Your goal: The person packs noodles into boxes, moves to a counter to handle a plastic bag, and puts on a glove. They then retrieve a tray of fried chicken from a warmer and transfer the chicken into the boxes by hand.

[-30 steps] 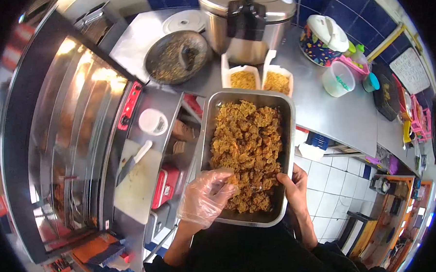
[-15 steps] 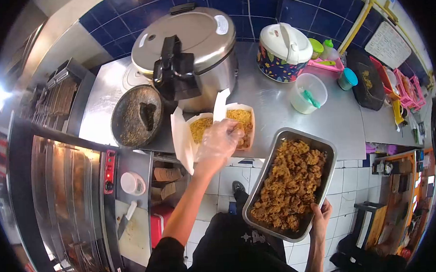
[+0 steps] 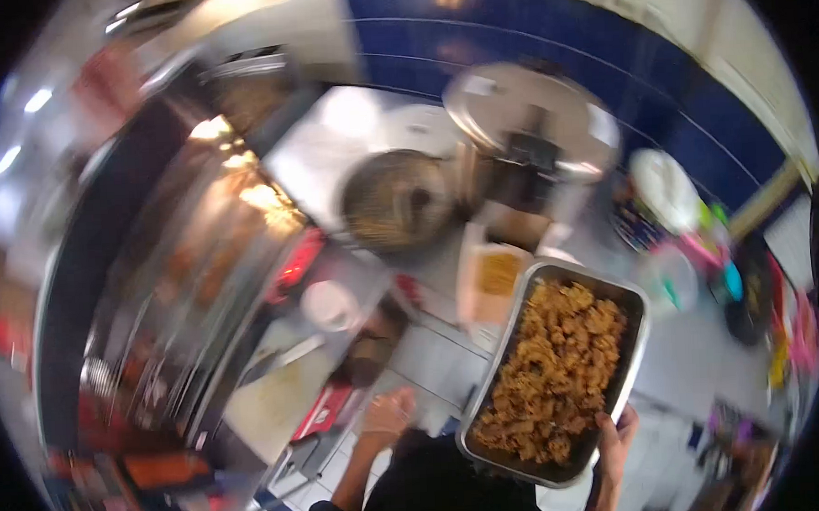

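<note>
My right hand [image 3: 617, 426] grips the near right rim of a metal tray [image 3: 639, 332] heaped with brown fried pieces [image 3: 561, 368]. At the lower middle is my left hand [image 3: 389, 413] in a clear glove, near my body and smeared by motion; its fingers cannot be made out. An open white food box [image 3: 475, 285] with yellow food [image 3: 499, 273] stands on the counter just left of the tray. The tray partly hides what lies behind it.
A dark round pan [image 3: 396, 201] and a large steel cooker [image 3: 531, 113] stand behind the box. At the left is a lit glass display cabinet [image 3: 181, 265]. A round white scale [image 3: 330, 305] and a cutting board [image 3: 283, 389] with a knife lie beside it.
The view has swung left and is blurred. My left hand has come away from the food boxes, back toward my body. My right hand still holds the tray, now partly over the counter edge.
</note>
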Demonstrator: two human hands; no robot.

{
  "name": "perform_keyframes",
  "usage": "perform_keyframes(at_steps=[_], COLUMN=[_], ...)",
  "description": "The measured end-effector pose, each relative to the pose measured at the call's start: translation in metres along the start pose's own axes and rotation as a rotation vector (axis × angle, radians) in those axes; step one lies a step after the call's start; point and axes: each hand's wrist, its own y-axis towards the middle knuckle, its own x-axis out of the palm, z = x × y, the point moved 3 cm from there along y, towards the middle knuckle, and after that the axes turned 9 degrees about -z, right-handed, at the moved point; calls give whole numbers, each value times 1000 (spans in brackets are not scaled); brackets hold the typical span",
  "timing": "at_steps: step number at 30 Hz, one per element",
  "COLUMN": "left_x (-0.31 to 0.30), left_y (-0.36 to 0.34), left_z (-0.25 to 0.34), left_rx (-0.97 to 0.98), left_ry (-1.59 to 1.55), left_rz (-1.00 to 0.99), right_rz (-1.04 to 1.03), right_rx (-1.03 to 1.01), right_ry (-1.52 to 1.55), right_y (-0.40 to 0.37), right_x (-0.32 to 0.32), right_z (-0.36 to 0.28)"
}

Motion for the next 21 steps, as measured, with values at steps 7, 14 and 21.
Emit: perform_keyframes(at_steps=[7,14,21], left_x=[89,81,-1], left_y=[-224,-284,-414], left_z=[-111,-205,-212], left_rx=[-440,-607,1], left_ry=[-285,-906,-1681], left_rz=[-35,813,1992], right_rz=[-857,-1294,-1684], right_rx=[-251,84,215], right_ry=[-181,-90,-30], right_y=[15,-136,-249], right_x=[101,431,558], right_z=[-3,5,-3])
